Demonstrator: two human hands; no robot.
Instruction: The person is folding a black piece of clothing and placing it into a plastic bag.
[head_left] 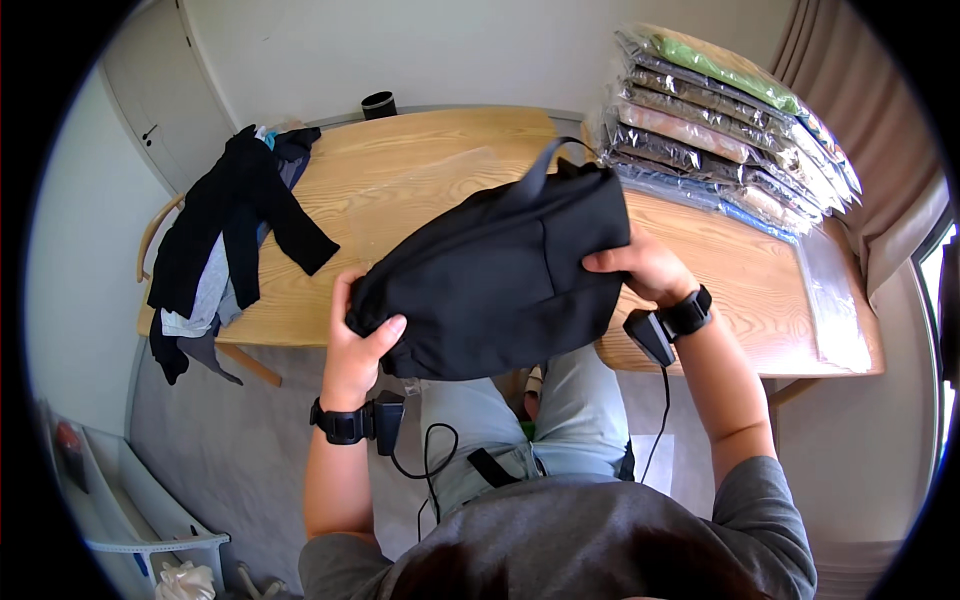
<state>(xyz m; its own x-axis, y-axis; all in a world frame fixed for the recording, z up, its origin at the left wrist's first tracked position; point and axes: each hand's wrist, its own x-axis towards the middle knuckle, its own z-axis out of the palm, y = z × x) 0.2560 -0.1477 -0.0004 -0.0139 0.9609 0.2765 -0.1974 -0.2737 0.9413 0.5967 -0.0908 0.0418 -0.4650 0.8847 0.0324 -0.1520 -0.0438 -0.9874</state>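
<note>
A folded black garment point(480, 290) with a strap or band standing up from its upper right is held over my lap and the table's front edge. My left hand point(355, 335) is closed on its lower left end, thumb on top. My right hand point(645, 265) grips its right side, thumb lying across the fabric. A black device on a strap, with a cable, is on each wrist. A clear plastic sheet point(420, 180) lies on the table behind the garment, partly hidden by it.
A wooden table point(430, 130) holds a pile of loose clothes point(215, 235) at left, a tall stack of bagged garments point(720, 125) at back right, and clear bags point(830, 300) along the right. A dark bin point(378, 106) stands behind. A white storage cart point(120, 490) stands at lower left.
</note>
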